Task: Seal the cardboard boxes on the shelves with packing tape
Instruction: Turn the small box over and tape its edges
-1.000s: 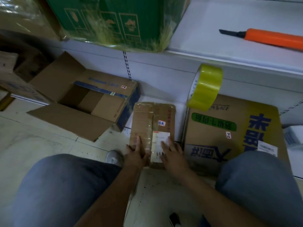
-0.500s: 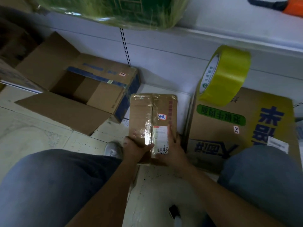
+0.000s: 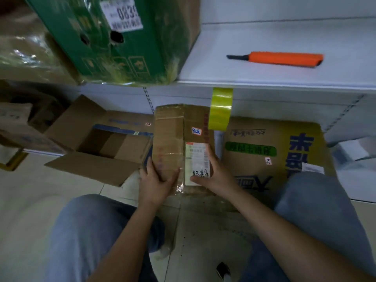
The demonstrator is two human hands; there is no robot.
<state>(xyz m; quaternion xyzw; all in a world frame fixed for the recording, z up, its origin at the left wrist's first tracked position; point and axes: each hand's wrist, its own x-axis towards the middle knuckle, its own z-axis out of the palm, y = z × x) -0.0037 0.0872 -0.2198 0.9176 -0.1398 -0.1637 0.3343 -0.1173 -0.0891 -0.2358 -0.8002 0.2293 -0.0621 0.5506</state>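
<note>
- Open box (image 3: 114,145) sitting at floor's left edge w/ flaps spread: untaped, prob next.
- Small box (image 3: 179,143) at lower shelf's front, mid: tape shining on seams, looking sealed.
- Left hand (image 3: 155,181), right hand (image 3: 216,176) gripping its near corners.
- Tape roll (image 3: 220,108) standing on the big box at right, idle.

Green carton (image 3: 114,39) cut off by top edge, its label digits partly lost. Tape roll (image 3: 220,108) edge-on, core hidden. Small box (image 3: 173,139) hides open box's (image 3: 105,139) right end. Shipping label (image 3: 196,159) print unreadable.
</note>
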